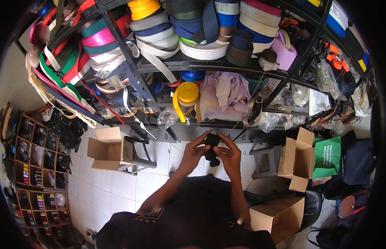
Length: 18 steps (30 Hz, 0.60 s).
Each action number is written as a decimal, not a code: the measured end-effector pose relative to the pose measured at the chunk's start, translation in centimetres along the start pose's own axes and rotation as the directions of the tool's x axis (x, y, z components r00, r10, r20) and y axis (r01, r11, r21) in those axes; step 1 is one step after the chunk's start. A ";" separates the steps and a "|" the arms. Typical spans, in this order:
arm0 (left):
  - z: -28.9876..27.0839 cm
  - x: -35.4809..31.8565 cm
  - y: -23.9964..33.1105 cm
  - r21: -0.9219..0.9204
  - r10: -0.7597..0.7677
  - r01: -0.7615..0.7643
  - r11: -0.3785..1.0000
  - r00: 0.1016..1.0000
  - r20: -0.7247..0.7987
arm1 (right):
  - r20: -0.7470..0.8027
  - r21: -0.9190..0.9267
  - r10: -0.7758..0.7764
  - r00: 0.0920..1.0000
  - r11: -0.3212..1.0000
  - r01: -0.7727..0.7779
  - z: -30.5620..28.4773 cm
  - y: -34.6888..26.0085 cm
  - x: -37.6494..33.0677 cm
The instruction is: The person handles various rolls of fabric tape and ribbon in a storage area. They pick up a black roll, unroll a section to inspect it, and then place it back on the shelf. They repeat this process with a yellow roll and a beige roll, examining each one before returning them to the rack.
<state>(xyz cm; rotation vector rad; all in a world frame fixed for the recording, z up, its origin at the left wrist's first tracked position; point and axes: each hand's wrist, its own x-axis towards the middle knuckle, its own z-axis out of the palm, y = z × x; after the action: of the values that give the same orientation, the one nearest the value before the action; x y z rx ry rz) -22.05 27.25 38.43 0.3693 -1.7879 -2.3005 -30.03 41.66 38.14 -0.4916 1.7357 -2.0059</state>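
Both hands are raised in front of my chest, above the tiled floor. Between them is a small black piece [211, 154], dark and lumpy, with a narrower end hanging below; its exact kind is too dark to make out. My left hand [196, 150] pinches it from the left with thumb and fingers. From the right, my right hand [229, 155] grips it the same way, thumb against its side. The fingertips of the two hands come close together at its top.
Ahead stands a black metal shelf [209, 66] full of webbing rolls, including a yellow roll [187, 92]. An open cardboard box [106, 162] sits on a stool at left, another box [286, 164] at right beside a grey stool [265, 162]. A wooden cubby rack [39, 166] lines the left wall.
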 end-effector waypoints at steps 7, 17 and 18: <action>0.0 -0.1 1.4 -0.078 -0.077 0.079 0.994 0.996 0.033 | 0.001 -0.075 -0.177 0.984 0.981 0.177 0.2 0.7 -0.1; 0.6 0.5 -0.7 0.046 0.175 -0.178 0.983 0.982 0.064 | -0.058 -0.013 -0.002 0.998 1.000 0.001 0.0 0.9 -0.6; 1.0 0.4 -0.4 0.073 0.214 -0.218 0.973 0.975 0.057 | -0.062 -0.041 -0.037 0.997 0.999 0.034 0.0 1.0 -0.6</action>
<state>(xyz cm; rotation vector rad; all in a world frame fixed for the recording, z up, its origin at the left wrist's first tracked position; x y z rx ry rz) -22.74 28.15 38.26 0.1239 -1.8448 -2.1118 -29.41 41.83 37.18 -0.4798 1.8196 -2.0354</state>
